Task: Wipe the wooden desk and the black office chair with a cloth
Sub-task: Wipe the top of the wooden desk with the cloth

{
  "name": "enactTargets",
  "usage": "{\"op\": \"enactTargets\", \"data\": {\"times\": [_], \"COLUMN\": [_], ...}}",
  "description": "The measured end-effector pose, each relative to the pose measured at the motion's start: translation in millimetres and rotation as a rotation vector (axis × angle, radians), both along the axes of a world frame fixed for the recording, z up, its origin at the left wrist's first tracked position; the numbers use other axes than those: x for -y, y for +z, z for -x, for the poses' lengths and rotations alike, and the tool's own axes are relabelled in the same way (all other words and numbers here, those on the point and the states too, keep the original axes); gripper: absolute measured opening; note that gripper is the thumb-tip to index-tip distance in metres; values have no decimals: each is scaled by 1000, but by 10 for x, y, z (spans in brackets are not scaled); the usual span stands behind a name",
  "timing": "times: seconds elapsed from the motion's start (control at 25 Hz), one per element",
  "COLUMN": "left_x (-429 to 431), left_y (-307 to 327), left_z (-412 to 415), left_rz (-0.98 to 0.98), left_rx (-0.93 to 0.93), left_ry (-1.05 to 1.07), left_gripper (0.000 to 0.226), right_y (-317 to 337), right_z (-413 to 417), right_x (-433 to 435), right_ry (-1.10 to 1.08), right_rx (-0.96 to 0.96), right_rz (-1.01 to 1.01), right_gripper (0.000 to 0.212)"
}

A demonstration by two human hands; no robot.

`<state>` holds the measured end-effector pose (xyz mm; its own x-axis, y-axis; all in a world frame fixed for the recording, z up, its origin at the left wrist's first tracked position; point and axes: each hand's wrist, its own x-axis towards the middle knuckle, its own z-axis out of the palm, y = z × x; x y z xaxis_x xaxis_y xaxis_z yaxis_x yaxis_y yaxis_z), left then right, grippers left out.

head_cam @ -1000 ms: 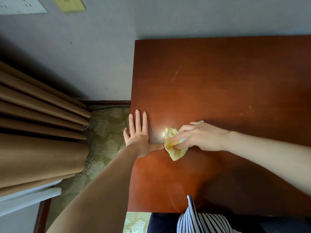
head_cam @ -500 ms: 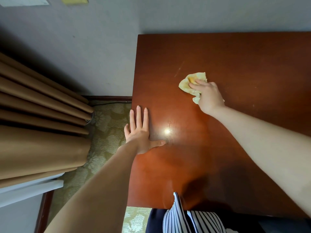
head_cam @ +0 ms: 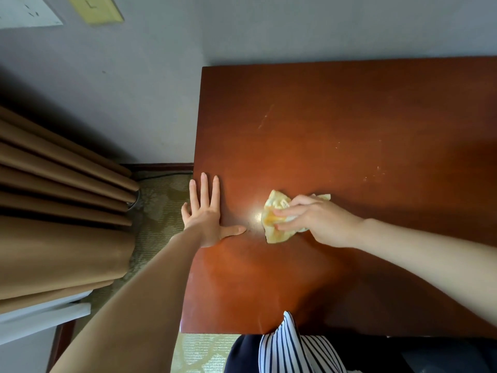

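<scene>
Here, the cloth [head_cam: 275,203], yellow and crumpled, is held against the worktop [head_cam: 349,117] by the right hand [head_cam: 320,222], near the left edge and about midway between near and far. The grip is clenched on it: the fingers are curled over the top, folds show to the left of the fingertips, and a corner shows beyond the knuckles. The left hand [head_cam: 205,219] is laid flat across the worktop's left edge, grip released, fingers straight and pointing far. Its thumb is spread right toward the cloth but kept apart from it. A bright glare spot [head_cam: 255,215] is seen between thumb and cloth. A pale scratch [head_cam: 266,117] is visible farther off on the reddish-brown wood. To the left, brown curtains [head_cam: 61,211] hang over patterned carpet [head_cam: 161,205], and the worktop's far edge is met by a grey wall [head_cam: 134,90]. A striped garment [head_cam: 290,351] is seen at the near edge.
</scene>
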<state>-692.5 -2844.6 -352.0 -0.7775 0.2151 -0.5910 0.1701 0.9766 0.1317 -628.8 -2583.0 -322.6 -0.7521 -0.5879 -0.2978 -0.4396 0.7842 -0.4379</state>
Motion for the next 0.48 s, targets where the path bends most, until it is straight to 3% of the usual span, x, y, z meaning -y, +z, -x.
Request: {"op": "enactTargets", "data": {"times": [0.24, 0.36, 0.48], "left_x": [-5, -49, -243], "left_y": [61, 110, 194], "left_z": [14, 55, 51], "left_rz": [30, 151, 117], "left_rx": [-15, -70, -177], "left_ry": [-38, -162, -271], "left_gripper": [129, 130, 116], "right_y": [130, 146, 135], "right_z": [-336, -311, -218], "right_x": [-96, -221, -446], "right_ry": [315, 244, 16], "right_rx": [71, 34, -32], "right_rz": [-96, -126, -140], "right_gripper": [57, 54, 59]}}
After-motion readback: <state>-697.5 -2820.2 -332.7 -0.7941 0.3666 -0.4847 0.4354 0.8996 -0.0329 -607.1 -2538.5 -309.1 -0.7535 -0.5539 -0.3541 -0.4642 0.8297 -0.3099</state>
